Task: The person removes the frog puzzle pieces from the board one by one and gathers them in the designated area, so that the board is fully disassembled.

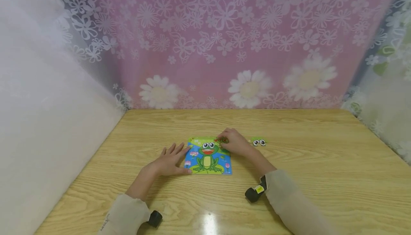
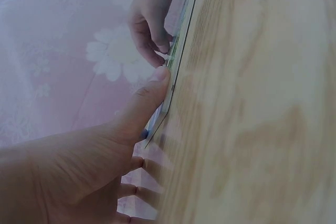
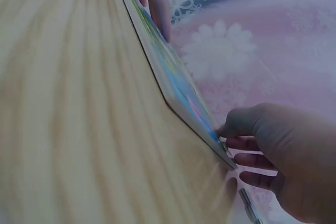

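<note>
Two bare hands work at a frog puzzle board (image 1: pixel 208 156) lying flat on the wooden desk (image 1: pixel 321 178). No brand, label or readable writing shows on anything in view; only the printed picture is plain: a green cartoon frog with big white eyes and a red mouth, on a blue and green ground with small pink flowers. The board is a thin, stiff, square card with a dark edge, seen edge-on from both wrist views.

The left hand (image 1: pixel 171 162) lies flat with its fingers (image 1: pixel 174 149) straight and spread apart, palm down on the desk, the thumb along the board's left edge and pressing on it. The right hand (image 1: pixel 234 144) rests at the board's upper right corner, its fingers (image 3: pixel 247 160) curled together and pinching a small piece (image 1: pixel 221 140) with red on it, right at the fingertips; its shape is too small to tell.

Just beyond the right hand's knuckles, on the bare desk, lies a loose green piece (image 1: pixel 258 142) printed with two white eyes.

The desk has a pale, glossy wood grain. Behind it hangs a pink curtain (image 1: pixel 224 42) with a white lacy daisy pattern. Both arms wear beige sleeves (image 1: pixel 289 199), each with a black wrist device (image 1: pixel 255 193).
</note>
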`<action>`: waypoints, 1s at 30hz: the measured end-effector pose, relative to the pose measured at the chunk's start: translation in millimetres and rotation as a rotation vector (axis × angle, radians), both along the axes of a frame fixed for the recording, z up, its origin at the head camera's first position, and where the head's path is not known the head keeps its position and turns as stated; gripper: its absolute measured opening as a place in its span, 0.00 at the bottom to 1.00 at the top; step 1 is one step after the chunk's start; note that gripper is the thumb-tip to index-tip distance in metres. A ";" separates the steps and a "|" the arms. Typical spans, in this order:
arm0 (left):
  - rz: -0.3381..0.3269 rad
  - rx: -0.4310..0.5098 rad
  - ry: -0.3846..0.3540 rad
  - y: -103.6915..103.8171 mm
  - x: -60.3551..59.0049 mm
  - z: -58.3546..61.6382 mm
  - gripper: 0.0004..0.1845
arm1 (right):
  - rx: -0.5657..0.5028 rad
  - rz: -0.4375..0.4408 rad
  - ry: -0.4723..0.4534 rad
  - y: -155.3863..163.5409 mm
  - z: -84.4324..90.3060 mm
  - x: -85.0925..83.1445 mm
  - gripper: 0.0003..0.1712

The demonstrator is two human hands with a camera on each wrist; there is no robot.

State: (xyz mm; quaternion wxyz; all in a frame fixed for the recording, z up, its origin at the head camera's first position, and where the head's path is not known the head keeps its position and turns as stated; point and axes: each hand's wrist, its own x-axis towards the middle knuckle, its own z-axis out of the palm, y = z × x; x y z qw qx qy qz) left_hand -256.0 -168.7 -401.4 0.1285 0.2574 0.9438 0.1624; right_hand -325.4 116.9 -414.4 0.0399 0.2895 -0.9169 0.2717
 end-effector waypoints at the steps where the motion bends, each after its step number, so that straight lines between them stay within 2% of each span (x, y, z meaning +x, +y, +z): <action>1: 0.000 -0.003 0.005 -0.5 0.0 0.0 0.49 | 0.012 -0.016 0.016 -2.1 -0.1 1.0 0.12; 8: 0.003 -0.002 0.007 -2.2 0.3 2.0 0.50 | 0.041 -0.113 0.075 -14.2 -3.2 1.5 0.09; 16: -0.005 0.005 0.008 -1.7 2.7 4.0 0.49 | 0.048 -0.138 0.103 -19.0 -6.5 1.0 0.07; 25: -0.013 0.006 0.013 0.1 2.4 3.6 0.49 | 0.005 -0.126 0.064 -15.3 -4.5 2.3 0.07; 30: -0.013 0.009 0.003 2.4 3.5 3.7 0.48 | -0.013 -0.037 0.009 -5.7 -2.8 0.1 0.09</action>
